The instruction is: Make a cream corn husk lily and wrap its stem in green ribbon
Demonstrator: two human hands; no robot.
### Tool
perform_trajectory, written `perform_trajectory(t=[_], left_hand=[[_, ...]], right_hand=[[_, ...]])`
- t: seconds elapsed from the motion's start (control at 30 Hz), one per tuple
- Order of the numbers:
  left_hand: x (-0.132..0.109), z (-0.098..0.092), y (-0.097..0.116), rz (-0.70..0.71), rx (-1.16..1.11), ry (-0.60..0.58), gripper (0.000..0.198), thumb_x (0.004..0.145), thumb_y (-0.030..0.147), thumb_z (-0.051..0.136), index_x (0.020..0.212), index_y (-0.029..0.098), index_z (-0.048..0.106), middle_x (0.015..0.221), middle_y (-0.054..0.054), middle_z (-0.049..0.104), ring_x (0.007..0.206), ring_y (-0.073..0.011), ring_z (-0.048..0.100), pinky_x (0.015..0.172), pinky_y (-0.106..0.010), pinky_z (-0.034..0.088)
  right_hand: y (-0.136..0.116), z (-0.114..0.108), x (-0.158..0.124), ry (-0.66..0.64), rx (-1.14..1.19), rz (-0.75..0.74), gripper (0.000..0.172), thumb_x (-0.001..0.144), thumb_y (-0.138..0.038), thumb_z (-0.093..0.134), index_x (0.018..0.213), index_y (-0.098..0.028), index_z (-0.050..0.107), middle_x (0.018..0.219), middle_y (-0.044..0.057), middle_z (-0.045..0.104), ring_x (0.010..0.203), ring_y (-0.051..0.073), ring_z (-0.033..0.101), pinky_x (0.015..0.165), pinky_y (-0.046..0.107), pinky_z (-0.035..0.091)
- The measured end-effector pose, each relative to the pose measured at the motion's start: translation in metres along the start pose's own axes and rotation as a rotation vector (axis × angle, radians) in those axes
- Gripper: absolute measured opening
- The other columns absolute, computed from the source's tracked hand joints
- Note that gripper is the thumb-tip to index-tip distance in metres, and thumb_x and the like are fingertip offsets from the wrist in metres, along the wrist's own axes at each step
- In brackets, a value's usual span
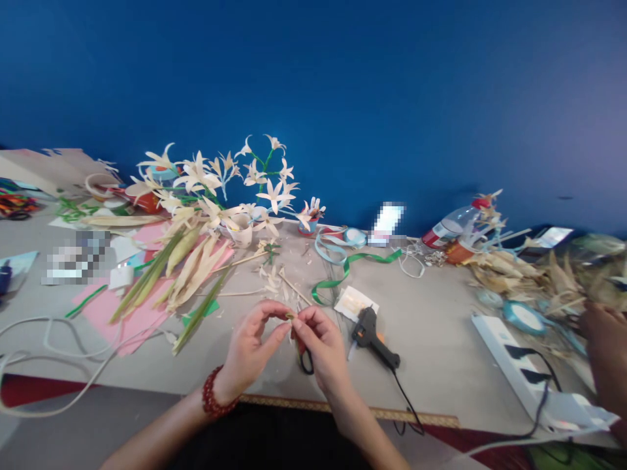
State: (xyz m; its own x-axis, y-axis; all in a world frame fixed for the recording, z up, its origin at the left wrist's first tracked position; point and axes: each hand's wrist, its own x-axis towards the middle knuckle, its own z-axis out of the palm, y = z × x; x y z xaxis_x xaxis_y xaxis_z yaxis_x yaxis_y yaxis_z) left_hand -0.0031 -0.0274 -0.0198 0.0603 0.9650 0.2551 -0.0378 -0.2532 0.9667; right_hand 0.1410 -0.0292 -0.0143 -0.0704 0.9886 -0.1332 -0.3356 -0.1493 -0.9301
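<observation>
So, a small pale piece [290, 316] is pinched between both hands just left of the black glue gun [375, 336], held a bit above the grey table [441, 326]. It's tiny and tan with a greenish hint. It's mostly covered by fingertips, so its exact shape can't be made out. The left hand [247, 349] is closed on it with thumb and forefinger, and a red bead bracelet [213, 395] is worn at that wrist. The right hand [323, 349] is closed on it from the other side. Red-and-black scissors [301, 352] are seen right under the right hand, left of the glue gun. Whether they're gripped or just lying there can't be told.

Containers: a white cup [240, 232] is set well behind and left of the glue gun. Pale husk flowers [264, 189] on green stems are crowded around and above it, and which stems actually sit in it can't be told. A small red-and-blue pot [308, 226] is placed behind and a little left of the glue gun, with one small flower stuck in it. A clear plastic bottle [450, 225] is laid on its side behind and right of the glue gun, contents not readable.

Long loose husks [191, 261] are spread over pink paper [127, 313] far left of the glue gun. A green ribbon [353, 264] is curled just behind it. Another person's hand [605, 339] is seen far to its right, at the frame edge.
</observation>
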Motion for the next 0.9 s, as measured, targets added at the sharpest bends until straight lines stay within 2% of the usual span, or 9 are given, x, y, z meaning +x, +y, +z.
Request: perform_trajectory(t=[0.07,0.17,0.3,0.43,0.57,0.67,0.77,0.9], left_hand=[[-0.001,0.000,-0.002,0.010,-0.006,-0.022,0.023,0.086,0.017,0.065,0.108,0.023,0.061,0.107,-0.005,0.061,0.100,-0.0180,0.059,0.091,-0.032,0.048],[0.000,0.002,-0.003,-0.080,-0.095,-0.072,0.030,0.083,0.020,0.069,0.111,0.023,0.058,0.109,-0.006,0.058,0.096,-0.0177,0.058,0.088,-0.033,0.049],[0.004,0.005,0.001,-0.132,-0.174,-0.091,0.018,0.082,0.022,0.070,0.095,0.019,0.059,0.095,-0.003,0.055,0.086,-0.0156,0.056,0.081,-0.029,0.049],[0.008,0.002,0.003,-0.155,-0.177,-0.165,0.014,0.083,0.024,0.069,0.083,0.017,0.057,0.089,-0.003,0.053,0.085,-0.0159,0.054,0.078,-0.028,0.048],[0.013,-0.005,0.007,-0.147,-0.048,-0.242,0.012,0.086,0.026,0.063,0.080,0.017,0.057,0.088,-0.004,0.055,0.085,-0.0169,0.055,0.079,-0.029,0.047],[0.016,-0.007,0.012,-0.121,0.047,-0.292,0.006,0.088,0.023,0.060,0.086,0.018,0.057,0.088,-0.004,0.057,0.084,-0.0172,0.056,0.078,-0.029,0.048],[0.016,-0.007,0.015,-0.083,0.129,-0.284,0.007,0.088,0.020,0.057,0.094,0.019,0.057,0.092,-0.004,0.059,0.084,-0.0172,0.058,0.078,-0.029,0.049],[0.014,-0.004,0.017,-0.036,0.226,-0.252,0.008,0.087,0.015,0.053,0.092,0.019,0.057,0.089,-0.004,0.060,0.082,-0.0169,0.058,0.077,-0.029,0.048]], right_hand=[[0.001,0.001,0.000,0.003,0.021,0.005,0.026,0.079,-0.038,0.074,0.073,-0.019,0.057,0.060,-0.006,0.050,0.047,0.006,0.040,0.045,0.019,0.030],[0.005,0.002,0.000,0.040,0.033,-0.026,0.027,0.077,-0.039,0.076,0.071,-0.019,0.057,0.060,-0.007,0.047,0.046,0.006,0.040,0.044,0.019,0.030],[0.010,0.004,-0.001,0.068,0.007,-0.071,0.028,0.077,-0.041,0.075,0.071,-0.019,0.057,0.061,-0.006,0.049,0.046,0.007,0.041,0.044,0.019,0.033],[0.010,0.002,-0.002,0.071,0.000,-0.082,0.028,0.078,-0.041,0.074,0.072,-0.020,0.057,0.060,-0.006,0.049,0.046,0.007,0.041,0.044,0.019,0.033],[0.011,-0.004,-0.002,0.042,0.001,-0.075,0.026,0.079,-0.038,0.074,0.073,-0.019,0.058,0.060,-0.006,0.049,0.047,0.007,0.042,0.045,0.019,0.033],[0.012,-0.006,-0.002,0.035,-0.010,-0.079,0.025,0.080,-0.038,0.074,0.074,-0.019,0.059,0.059,-0.006,0.049,0.047,0.007,0.043,0.045,0.019,0.033],[0.010,-0.004,-0.003,0.044,-0.048,-0.083,0.026,0.079,-0.040,0.075,0.073,-0.020,0.059,0.058,-0.006,0.049,0.048,0.008,0.042,0.046,0.020,0.033],[0.004,0.000,-0.006,0.073,-0.125,-0.113,0.027,0.080,-0.042,0.073,0.072,-0.020,0.058,0.058,-0.006,0.048,0.049,0.009,0.042,0.047,0.021,0.034]])
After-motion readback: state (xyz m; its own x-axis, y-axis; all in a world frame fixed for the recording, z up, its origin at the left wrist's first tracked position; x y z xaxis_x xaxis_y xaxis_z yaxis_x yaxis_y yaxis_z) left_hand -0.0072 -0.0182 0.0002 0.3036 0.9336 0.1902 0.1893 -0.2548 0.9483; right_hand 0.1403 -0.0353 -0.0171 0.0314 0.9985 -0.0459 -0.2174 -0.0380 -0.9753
